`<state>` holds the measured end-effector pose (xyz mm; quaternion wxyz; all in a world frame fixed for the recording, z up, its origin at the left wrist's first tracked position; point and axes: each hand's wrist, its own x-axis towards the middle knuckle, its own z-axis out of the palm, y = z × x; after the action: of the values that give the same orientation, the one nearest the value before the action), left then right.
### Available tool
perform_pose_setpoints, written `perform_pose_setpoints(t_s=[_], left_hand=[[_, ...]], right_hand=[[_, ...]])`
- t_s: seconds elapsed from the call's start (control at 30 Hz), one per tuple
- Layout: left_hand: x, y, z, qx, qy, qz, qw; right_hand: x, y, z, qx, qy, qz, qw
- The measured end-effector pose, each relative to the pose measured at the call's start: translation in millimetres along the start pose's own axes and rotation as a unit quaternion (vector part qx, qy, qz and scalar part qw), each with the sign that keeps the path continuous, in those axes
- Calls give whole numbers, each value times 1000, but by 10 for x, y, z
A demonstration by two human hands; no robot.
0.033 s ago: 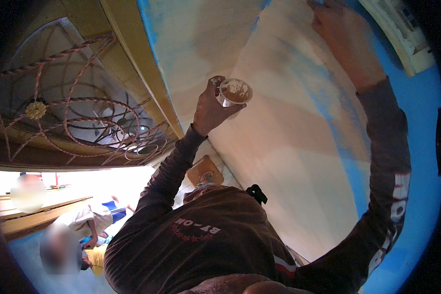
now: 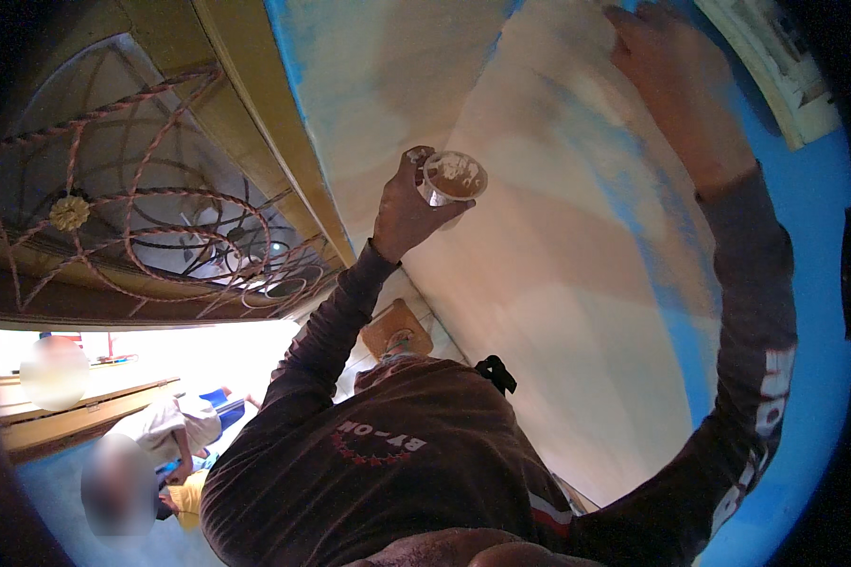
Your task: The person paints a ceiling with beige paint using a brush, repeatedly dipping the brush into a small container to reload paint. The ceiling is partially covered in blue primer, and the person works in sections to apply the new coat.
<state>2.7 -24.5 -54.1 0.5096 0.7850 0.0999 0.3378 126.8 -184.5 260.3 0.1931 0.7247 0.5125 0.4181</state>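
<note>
While left fingers (image 2: 412, 168) hold a cup (image 2: 455, 190), the right hand (image 2: 669, 52) is cropped above — grip impossible to tell.

You have before you two hands, one left hand (image 2: 408, 210) and one right hand (image 2: 676, 80), one clear cup (image 2: 456, 178), one metal grille (image 2: 78, 121) bearing one yellow flower ornament (image 2: 69, 214), one brown square board (image 2: 386, 321), and at least one other person (image 2: 165, 420) (the exact number I cannot tell).

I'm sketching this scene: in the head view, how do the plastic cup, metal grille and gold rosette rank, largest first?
1. Metal grille
2. Plastic cup, in the left hand
3. Gold rosette
</note>
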Motion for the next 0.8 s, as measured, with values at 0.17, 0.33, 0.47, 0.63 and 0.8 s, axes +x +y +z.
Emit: perform_pose_setpoints(t_s=[0.17,0.33,0.47,0.63,0.8], left_hand=[[-5,-39,-42,19,3,0,1000],[0,-29,-64,18,-2,-5,1000],[21,28,6,-13,-13,-1,1000],[18,31,45,-7,-6,5,1000],[26,-14,39,-15,-9,10,1000]], right_hand=[[-261,-103,-500,8,-77,58,995],[-165,-144,-768,52,-61,24,996],[224,-226,-495,15,-10,-52,999],[110,-49,-30,-26,-30,-34,999],[-256,6,-262,-19,-66,23,997]])
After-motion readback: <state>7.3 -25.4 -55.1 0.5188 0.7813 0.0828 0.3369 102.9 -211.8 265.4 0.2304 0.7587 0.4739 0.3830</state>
